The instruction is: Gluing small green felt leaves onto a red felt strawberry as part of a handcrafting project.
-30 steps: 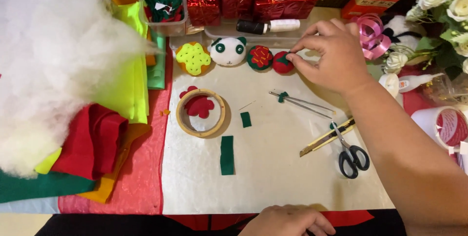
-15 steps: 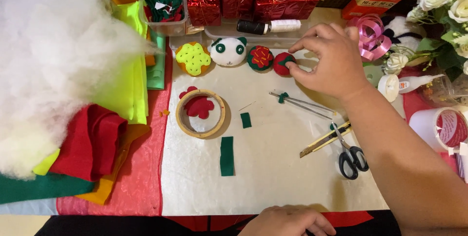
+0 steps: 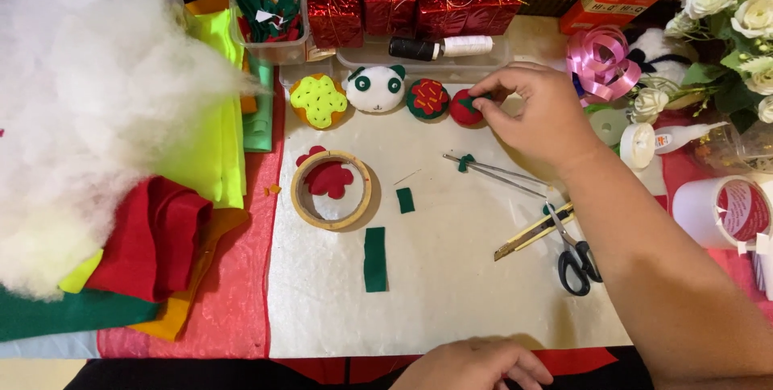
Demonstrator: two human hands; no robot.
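My right hand point(image 3: 535, 112) reaches to the far side of the white work mat point(image 3: 451, 277), its fingertips pinching the green top of a small red felt strawberry point(image 3: 465, 108). That strawberry ends a row of stuffed felt pieces: a green and red round one point(image 3: 427, 99), a white panda head point(image 3: 376, 88) and a yellow cookie shape point(image 3: 318, 101). My left hand point(image 3: 475, 364) rests at the near edge with fingers curled and nothing seen in it. Tweezers point(image 3: 495, 173) holding a green scrap lie just under my right hand.
A tape ring point(image 3: 331, 189) sits over a red felt flower. Green felt strips point(image 3: 375, 259), black scissors point(image 3: 573, 249) and a utility knife point(image 3: 531, 233) lie on the mat. White stuffing point(image 3: 88, 108) and folded felt point(image 3: 153, 245) fill the left; red gift boxes, thread spools, glue, ribbon and flowers line the back and right.
My right hand has shifted a little left and down onto the red strawberry, fingers closing on its green top. My left hand stays put.
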